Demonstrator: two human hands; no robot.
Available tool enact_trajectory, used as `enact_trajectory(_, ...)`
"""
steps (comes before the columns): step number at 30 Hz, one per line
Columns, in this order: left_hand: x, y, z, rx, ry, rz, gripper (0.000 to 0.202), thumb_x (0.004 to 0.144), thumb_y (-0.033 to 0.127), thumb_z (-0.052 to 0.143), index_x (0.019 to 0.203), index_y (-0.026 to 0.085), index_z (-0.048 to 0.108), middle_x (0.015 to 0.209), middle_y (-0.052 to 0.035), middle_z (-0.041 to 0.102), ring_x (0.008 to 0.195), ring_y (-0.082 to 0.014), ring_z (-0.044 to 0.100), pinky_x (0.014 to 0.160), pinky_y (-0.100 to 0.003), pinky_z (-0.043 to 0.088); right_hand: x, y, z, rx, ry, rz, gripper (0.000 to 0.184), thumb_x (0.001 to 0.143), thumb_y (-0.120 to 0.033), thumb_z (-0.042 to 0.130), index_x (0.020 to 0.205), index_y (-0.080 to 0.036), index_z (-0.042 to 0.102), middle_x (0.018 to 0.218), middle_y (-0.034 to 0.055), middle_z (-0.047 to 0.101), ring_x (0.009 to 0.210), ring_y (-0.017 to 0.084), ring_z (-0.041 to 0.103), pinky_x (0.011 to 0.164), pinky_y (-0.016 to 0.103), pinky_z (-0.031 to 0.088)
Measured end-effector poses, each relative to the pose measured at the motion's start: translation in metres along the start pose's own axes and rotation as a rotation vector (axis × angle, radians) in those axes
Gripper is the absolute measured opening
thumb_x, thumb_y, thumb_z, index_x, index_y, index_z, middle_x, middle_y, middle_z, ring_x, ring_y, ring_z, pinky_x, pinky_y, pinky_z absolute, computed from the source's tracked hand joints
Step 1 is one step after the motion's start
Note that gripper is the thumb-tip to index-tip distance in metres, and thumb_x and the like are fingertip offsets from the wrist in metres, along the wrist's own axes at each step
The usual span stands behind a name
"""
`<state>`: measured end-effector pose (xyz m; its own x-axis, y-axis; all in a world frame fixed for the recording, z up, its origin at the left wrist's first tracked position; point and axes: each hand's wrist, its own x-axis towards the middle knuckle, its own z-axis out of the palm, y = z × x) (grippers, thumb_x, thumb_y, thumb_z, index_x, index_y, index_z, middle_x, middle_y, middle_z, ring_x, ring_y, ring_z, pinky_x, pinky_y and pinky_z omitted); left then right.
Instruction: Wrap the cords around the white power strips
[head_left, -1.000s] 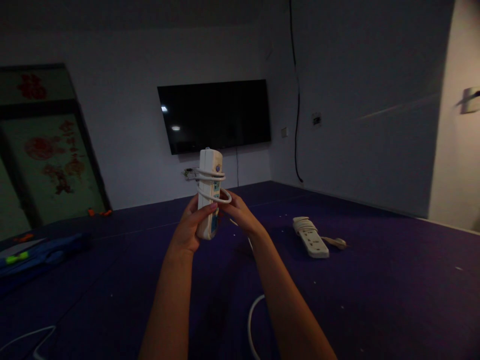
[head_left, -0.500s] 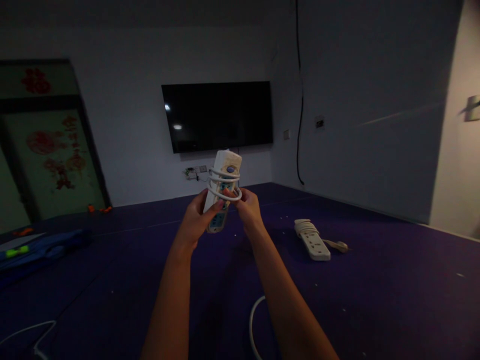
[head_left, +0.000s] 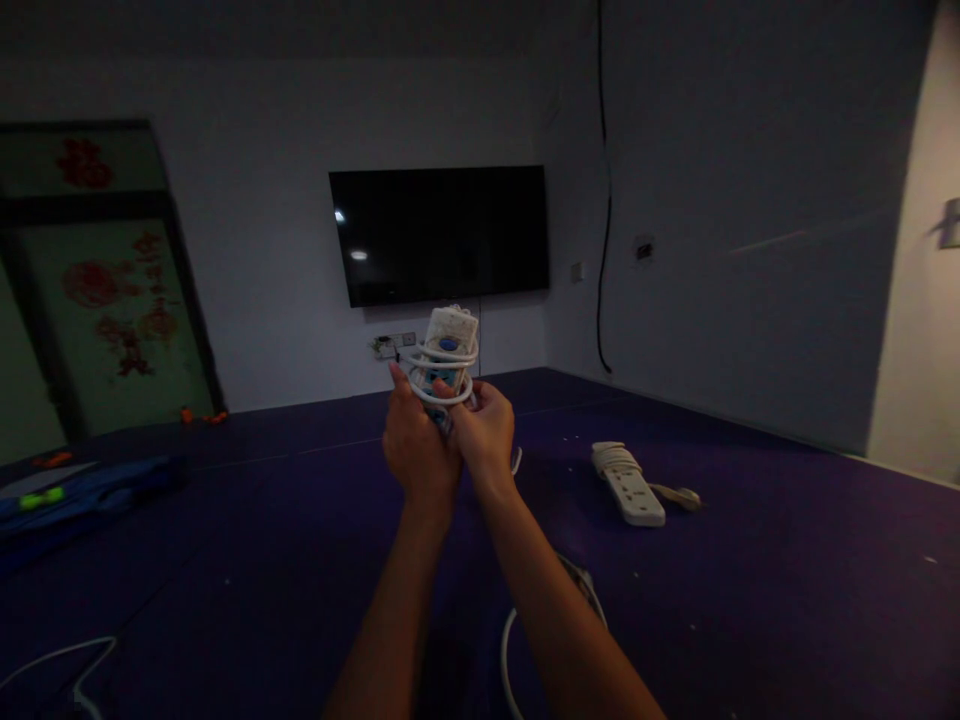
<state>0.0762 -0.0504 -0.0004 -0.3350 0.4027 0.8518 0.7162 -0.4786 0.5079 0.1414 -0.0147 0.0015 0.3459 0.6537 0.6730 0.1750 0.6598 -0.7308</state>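
Observation:
A white power strip (head_left: 455,326) with blue sockets and a blue switch is held up in front of me. Loose loops of its white cord (head_left: 442,361) run around it. My left hand (head_left: 421,445) closes around the lower part, thumb raised along the left edge, its other fingers hidden. From the right, my right hand (head_left: 484,430) grips the strip and a cord loop, its thumb lying across the front. The strip's lower end is covered by my hands. More white cord (head_left: 506,650) lies below my right forearm.
On the purple surface (head_left: 300,560) to the right rests a second white power strip (head_left: 636,495), its cord wrapped and plug beside it. Blue cloth (head_left: 112,490) and another white cable (head_left: 82,645) lie at left. A television (head_left: 442,235) hangs on the far wall.
My left hand has shifted right and turned, its thumb lifting off the strip's front and covering the lower sockets. My right thumb now reaches across the strip. The strip has moved slightly left.

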Motion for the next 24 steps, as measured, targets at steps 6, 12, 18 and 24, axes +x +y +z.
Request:
enact_trajectory(6,0.012,-0.009,-0.006,-0.26,-0.036,-0.075,0.092,0.073,0.037,0.069,0.147,0.021,0.018,0.14,-0.0177,0.046,0.122,-0.0334,0.049,0.095,-0.047,0.043,0.0,-0.009,-0.004,0.024,-0.114,-0.025,0.037,0.068,-0.048,0.066,0.087,-0.017,0.069,0.062,0.0002,0.064,0.053,0.013,0.054,0.048,0.021,0.037)
enact_trajectory(12,0.031,-0.01,-0.028,-0.926,-0.25,-0.44,0.046,0.06,0.03,0.071,0.101,0.016,0.057,0.09,-0.0061,0.067,0.065,-0.0162,0.061,0.053,-0.026,0.048,0.023,0.002,-0.033,0.066,-0.18,-0.152,0.041,0.079,-0.051,0.054,0.076,-0.014,0.072,0.057,0.0002,0.058,0.048,0.01,0.047,0.046,0.021,0.031)
enact_trajectory(18,0.032,-0.004,-0.046,-1.321,-0.632,-0.52,0.034,0.065,0.034,0.061,0.09,0.012,0.059,0.079,-0.0075,0.065,0.05,-0.0123,0.053,0.043,-0.026,0.042,0.038,0.035,-0.054,-0.258,-0.242,-0.169,0.03,0.084,-0.036,0.052,0.079,-0.018,0.075,0.069,0.0055,0.07,0.067,0.02,0.062,0.062,0.028,0.043)
enact_trajectory(24,0.029,-0.002,-0.037,-1.314,-0.666,-0.581,0.034,0.067,0.033,0.059,0.092,0.01,0.06,0.076,-0.009,0.066,0.049,-0.0136,0.055,0.042,-0.026,0.042,0.039,0.04,-0.047,-0.059,-0.328,-0.183,0.033,0.086,-0.034,0.05,0.104,-0.018,0.072,0.101,0.0087,0.073,0.095,0.024,0.066,0.083,0.035,0.048)
